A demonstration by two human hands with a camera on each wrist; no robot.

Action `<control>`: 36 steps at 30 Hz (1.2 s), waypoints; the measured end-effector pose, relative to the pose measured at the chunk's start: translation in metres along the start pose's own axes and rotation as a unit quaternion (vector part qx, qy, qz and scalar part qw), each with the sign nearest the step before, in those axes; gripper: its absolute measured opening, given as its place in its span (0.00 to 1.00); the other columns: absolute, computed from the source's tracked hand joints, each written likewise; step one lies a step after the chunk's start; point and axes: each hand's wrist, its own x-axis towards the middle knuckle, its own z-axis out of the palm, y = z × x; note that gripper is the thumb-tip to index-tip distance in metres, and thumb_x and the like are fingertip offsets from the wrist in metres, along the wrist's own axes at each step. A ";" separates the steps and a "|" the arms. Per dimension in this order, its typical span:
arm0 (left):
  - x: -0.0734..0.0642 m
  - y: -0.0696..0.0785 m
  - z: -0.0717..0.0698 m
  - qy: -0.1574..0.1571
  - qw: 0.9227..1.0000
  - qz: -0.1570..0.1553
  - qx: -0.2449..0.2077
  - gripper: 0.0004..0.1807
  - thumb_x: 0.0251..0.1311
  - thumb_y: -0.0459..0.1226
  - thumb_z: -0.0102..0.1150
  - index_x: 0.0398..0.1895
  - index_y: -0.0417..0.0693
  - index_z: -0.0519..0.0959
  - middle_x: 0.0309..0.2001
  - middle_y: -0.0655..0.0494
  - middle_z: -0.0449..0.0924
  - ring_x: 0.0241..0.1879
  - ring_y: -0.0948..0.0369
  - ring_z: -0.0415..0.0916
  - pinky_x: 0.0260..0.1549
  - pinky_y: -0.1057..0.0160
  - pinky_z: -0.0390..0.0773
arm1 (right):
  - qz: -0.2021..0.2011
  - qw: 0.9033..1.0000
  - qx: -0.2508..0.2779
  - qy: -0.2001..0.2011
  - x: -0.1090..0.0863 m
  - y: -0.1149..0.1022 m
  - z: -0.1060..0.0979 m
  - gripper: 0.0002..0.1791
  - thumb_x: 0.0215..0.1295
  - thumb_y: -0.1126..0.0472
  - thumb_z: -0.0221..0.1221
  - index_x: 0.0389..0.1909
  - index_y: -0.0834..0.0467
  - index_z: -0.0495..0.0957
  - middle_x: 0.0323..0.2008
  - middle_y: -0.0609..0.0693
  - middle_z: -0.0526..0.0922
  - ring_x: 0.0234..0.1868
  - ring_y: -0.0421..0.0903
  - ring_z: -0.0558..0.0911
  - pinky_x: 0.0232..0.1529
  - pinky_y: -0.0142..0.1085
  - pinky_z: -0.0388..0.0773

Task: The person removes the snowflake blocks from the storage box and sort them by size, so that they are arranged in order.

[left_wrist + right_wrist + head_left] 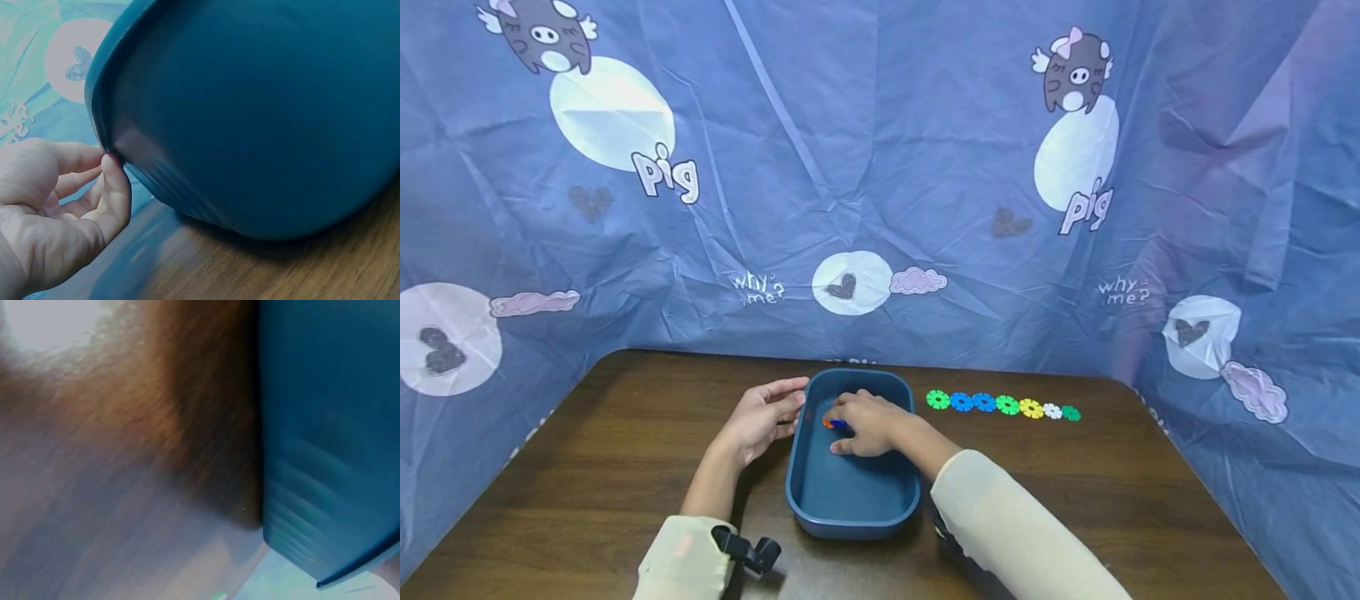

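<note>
A dark blue plastic bin (853,527) stands on the table. My left hand (762,421) is at the bin's left rim; in the left wrist view, the left hand (69,212) has its thumb and fingertips together on the rim edge. Inside the bin, my right hand (872,425) reaches down with the thumb apart from the fingers. Beside those fingers lie a small orange piece (828,422) and a dark blue piece (840,424), partly covered by the hand. The right wrist view shows mostly the bin's outer wall (325,456).
Right of the bin, a row of flower-shaped plastic discs (1007,405) in green, blue, yellow and white lies on the brown wooden table (625,467). A blue printed cloth (880,183) hangs behind the table and along its sides.
</note>
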 end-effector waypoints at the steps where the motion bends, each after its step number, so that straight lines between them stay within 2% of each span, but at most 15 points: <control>1: 0.000 0.000 0.000 0.000 1.000 0.001 0.001 0.25 0.76 0.32 0.53 0.72 0.33 0.67 0.40 0.55 0.79 0.34 0.64 0.77 0.36 0.65 0.82 | -0.006 1.000 0.002 -0.002 -0.001 -0.001 0.000 0.29 0.72 0.41 0.61 0.70 0.45 0.75 0.70 0.51 0.72 0.64 0.50 0.73 0.67 0.48 0.71; 5: 0.000 0.000 -0.001 0.001 1.000 0.002 0.001 0.25 0.76 0.32 0.53 0.72 0.33 0.67 0.43 0.53 0.79 0.34 0.64 0.78 0.36 0.64 0.82 | -0.035 0.999 0.015 -0.011 -0.008 -0.008 -0.001 0.25 0.72 0.44 0.62 0.67 0.43 0.77 0.65 0.49 0.75 0.62 0.47 0.74 0.65 0.46 0.72; 9: 0.000 -0.001 -0.002 0.001 1.000 0.000 -0.005 0.24 0.75 0.31 0.53 0.71 0.33 0.67 0.41 0.55 0.79 0.33 0.64 0.78 0.36 0.65 0.82 | -0.074 0.997 0.020 -0.018 -0.014 -0.013 -0.001 0.21 0.71 0.47 0.64 0.64 0.44 0.81 0.55 0.45 0.79 0.55 0.41 0.76 0.60 0.39 0.75; 15: 0.000 -0.002 0.000 0.004 1.000 0.003 -0.010 0.24 0.75 0.31 0.53 0.71 0.33 0.67 0.39 0.56 0.80 0.32 0.65 0.78 0.35 0.65 0.82 | -0.105 0.994 0.036 -0.003 -0.014 -0.013 -0.001 0.16 0.69 0.54 0.67 0.56 0.48 0.85 0.47 0.43 0.81 0.49 0.38 0.78 0.54 0.31 0.74; 22: 0.000 -0.003 0.002 0.005 1.000 0.001 -0.005 0.24 0.75 0.31 0.53 0.71 0.33 0.67 0.41 0.55 0.80 0.32 0.64 0.78 0.36 0.64 0.82 | -0.092 0.993 0.079 0.002 -0.012 -0.010 0.001 0.12 0.65 0.58 0.71 0.49 0.50 0.87 0.42 0.43 0.81 0.43 0.39 0.78 0.48 0.28 0.74; 28: 0.003 -0.005 0.001 0.006 1.000 0.002 0.000 0.24 0.75 0.31 0.53 0.71 0.33 0.68 0.41 0.55 0.80 0.33 0.65 0.78 0.36 0.64 0.82 | -0.076 0.990 0.115 0.001 -0.012 -0.008 0.000 0.11 0.65 0.61 0.71 0.47 0.51 0.87 0.40 0.41 0.82 0.42 0.37 0.78 0.47 0.27 0.76; 36: 0.003 -0.005 -0.001 0.004 1.000 0.003 0.001 0.25 0.75 0.32 0.54 0.72 0.33 0.67 0.42 0.54 0.80 0.34 0.64 0.79 0.37 0.64 0.82 | -0.062 0.982 0.181 0.004 -0.012 -0.006 -0.006 0.07 0.66 0.68 0.67 0.42 0.54 0.87 0.34 0.40 0.85 0.38 0.34 0.80 0.44 0.27 0.78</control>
